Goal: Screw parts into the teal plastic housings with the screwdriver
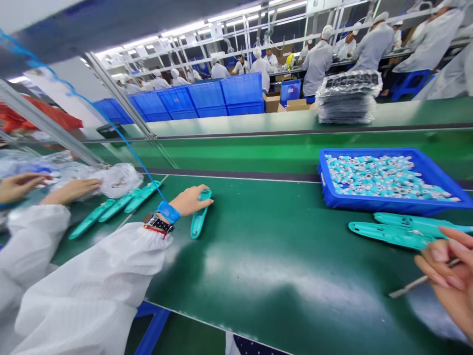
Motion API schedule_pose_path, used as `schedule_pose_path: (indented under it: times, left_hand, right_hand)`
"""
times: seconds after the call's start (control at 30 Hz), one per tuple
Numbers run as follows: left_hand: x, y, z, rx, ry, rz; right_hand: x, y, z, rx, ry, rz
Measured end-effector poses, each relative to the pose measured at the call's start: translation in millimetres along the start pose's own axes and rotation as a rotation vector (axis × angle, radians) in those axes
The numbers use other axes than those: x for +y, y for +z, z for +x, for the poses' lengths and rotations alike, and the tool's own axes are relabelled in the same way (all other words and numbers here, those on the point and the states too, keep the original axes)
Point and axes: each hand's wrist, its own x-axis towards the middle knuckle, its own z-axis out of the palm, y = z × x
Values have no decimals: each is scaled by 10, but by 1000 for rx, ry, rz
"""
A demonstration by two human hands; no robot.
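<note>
Left hand [190,199]: centre frame, fingers grasping a teal casing [198,222] on the green belt [281,246].
Right hand [449,276]: lower right, pinching a thin stick [412,286].

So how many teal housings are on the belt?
6 teal housings: three at left by a co-worker's hands, one under the left hand, two by the blue tray, near the right hand's stick. More may be hidden.

We log: teal shell [198,224] smooth matt plastic; counter [281,256] green, faintly glossy; blue tray [388,204] hard plastic; sleeve [96,286] white matt cloth.
</note>
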Motion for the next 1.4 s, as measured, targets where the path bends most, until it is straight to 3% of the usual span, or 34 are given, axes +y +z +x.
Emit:
schedule_pose_path:
  times: [0.13, 0.27, 0.43, 0.6, 0.83, 1.4]
  left_hand:
    - [937, 124, 47, -131, 298, -143]
    - [1806, 309, 51, -181, 396, -300]
    - [2408, 450, 31, -164, 521, -382]
    - [2589, 411, 18, -189, 543, -313]
    - [2623, 416, 13, -126, 500, -218]
    - [2648, 419, -7, -139, 538, -215]
  right_hand:
    - [-244, 561, -201, -50, -13, -65]
    - [-344, 969, -413, -151, -130, 33]
    - [-235, 1275, -537, -298, -286, 51]
    - [-61, 1387, -485, -228, -351, 39]
    - [-24, 1478, -461, -120, -425, -73]
    - [70, 1468, -457, -43, -387, -212]
